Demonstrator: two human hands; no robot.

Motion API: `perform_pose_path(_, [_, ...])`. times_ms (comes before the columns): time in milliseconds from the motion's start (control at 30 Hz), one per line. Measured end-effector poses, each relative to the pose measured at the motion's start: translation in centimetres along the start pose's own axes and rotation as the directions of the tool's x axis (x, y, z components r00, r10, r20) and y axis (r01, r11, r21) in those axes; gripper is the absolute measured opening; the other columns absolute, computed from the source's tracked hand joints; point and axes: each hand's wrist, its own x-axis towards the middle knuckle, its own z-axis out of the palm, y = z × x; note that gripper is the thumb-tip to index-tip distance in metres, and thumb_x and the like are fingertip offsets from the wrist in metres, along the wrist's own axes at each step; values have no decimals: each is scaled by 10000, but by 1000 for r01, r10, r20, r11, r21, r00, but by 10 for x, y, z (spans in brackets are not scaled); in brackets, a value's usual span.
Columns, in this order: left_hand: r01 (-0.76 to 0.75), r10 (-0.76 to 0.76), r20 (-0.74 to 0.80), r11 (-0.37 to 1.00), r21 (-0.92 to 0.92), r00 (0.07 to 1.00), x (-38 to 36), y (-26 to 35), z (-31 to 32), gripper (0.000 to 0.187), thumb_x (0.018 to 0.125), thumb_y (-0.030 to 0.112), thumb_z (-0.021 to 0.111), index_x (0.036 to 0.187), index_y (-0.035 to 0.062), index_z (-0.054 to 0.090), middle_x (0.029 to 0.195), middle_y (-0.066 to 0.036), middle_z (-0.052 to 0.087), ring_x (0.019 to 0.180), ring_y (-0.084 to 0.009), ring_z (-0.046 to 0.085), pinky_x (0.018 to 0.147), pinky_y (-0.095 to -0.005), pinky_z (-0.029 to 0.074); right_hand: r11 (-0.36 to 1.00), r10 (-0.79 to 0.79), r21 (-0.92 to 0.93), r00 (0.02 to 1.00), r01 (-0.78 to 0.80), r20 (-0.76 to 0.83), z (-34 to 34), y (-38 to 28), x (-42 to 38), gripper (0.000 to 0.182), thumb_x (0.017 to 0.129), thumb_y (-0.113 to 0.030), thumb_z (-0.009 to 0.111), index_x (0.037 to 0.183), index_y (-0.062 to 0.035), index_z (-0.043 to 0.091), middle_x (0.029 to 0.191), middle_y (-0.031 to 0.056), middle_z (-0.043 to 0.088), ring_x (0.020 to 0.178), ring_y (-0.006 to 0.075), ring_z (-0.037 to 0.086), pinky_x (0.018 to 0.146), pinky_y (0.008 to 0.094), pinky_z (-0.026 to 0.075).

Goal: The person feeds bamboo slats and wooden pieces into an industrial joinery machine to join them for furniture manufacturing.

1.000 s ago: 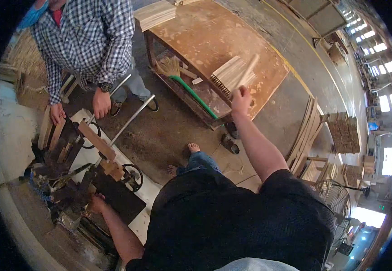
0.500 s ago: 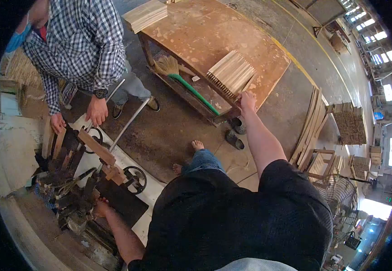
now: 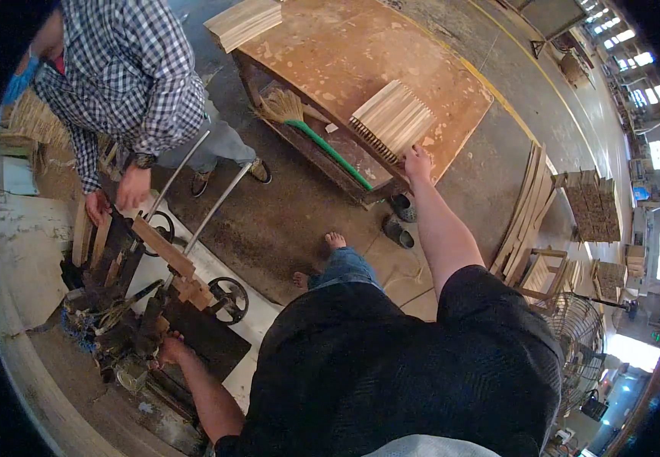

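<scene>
My right hand (image 3: 419, 162) is at the near corner of a stack of wooden strips (image 3: 393, 118) on the table. Its fingers are curled against the end of the outermost strip, which lies along the stack's right side. On the left, my left hand (image 3: 168, 350) reaches into a dark machine (image 3: 128, 346), fingers closed around a part I cannot make out. Just above it, a wooden piece (image 3: 164, 247) slants across the machine, with small wooden blocks (image 3: 193, 292) at its lower end. A black handwheel (image 3: 229, 300) sits beside these blocks.
Across the machine stands a co-worker (image 3: 136, 84), one hand (image 3: 98, 207) on upright wooden pieces. The table (image 3: 330, 57) bears another wood stack (image 3: 242, 24). A green-handled broom (image 3: 330, 152) lies on its lower shelf. Metal bars (image 3: 220, 196) jut from the machine. A fan (image 3: 577, 335) stands at right.
The loose strip under my right hand has moved from a slight angle to lie against the stack. The co-worker's nearer hand has shifted left toward the upright pieces. My left hand stays at the machine.
</scene>
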Motion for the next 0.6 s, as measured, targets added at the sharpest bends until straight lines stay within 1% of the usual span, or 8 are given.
perform_pose_path(100, [0,0,-1,988,-157,1000,45,-52,-5,356,922,300,485,903,-22,634,788,-168,620,604,-257,576,504,-353,426,998,6,69,995,-13,102,-13,-16,-14,375,890,-260,597,1206,-65,649,915,103,685,799,165,670,654,315,533])
perform_pose_path(200, [194,-104,210,858,-475,972,129,-92,-14,381,914,296,473,911,-62,605,796,-190,619,624,-281,580,504,-369,425,996,-84,37,996,85,-14,-21,-30,-41,491,882,-251,631,1324,-51,554,1114,142,657,967,187,653,767,335,542])
perform_pose_path(267, [-311,274,461,950,5,844,138,-89,-18,532,643,386,647,1015,6,631,730,-140,590,666,-309,573,554,-384,465,975,9,219,982,-51,189,-25,-32,-49,682,846,-252,713,1429,-47,424,1285,172,578,1113,240,605,888,370,520])
perform_pose_path(300, [-309,274,457,951,1,846,137,-92,-21,532,643,386,647,1015,6,631,730,-140,590,666,-309,573,554,-384,465,974,3,220,982,-46,190,-29,-37,-55,682,846,-252,713,1429,-47,424,1285,172,578,1113,240,605,888,370,520])
perform_pose_path(367, [-33,222,548,942,-334,807,132,-92,-32,486,703,390,622,1025,26,615,765,-150,593,698,-300,577,575,-372,468,973,-136,-175,987,149,86,-40,-63,-72,827,802,-241,787,1479,-63,346,1320,170,557,1148,280,587,961,387,488])
perform_pose_path(400, [-35,226,545,941,-338,807,134,-97,-31,486,703,390,622,1025,26,615,765,-150,593,698,-300,577,575,-372,468,974,-138,-171,987,151,86,-41,-70,-76,827,802,-241,787,1479,-63,346,1320,170,557,1148,280,587,961,387,488])
perform_pose_path(467, [490,21,607,570,-660,794,139,-113,-23,621,828,467,536,1130,-73,485,830,-180,548,691,-282,520,548,-427,401,998,-68,23,986,65,153,-43,-72,-72,870,750,-307,816,1472,-93,382,1327,174,578,1057,286,629,957,398,471])
perform_pose_path(600, [517,-37,541,354,-779,840,119,-118,-12,723,772,552,558,1150,-59,483,867,-170,556,723,-290,511,562,-441,402,994,-75,93,987,62,144,-29,-44,-61,860,749,-304,817,1470,-103,393,1334,165,578,1064,280,627,954,390,476])
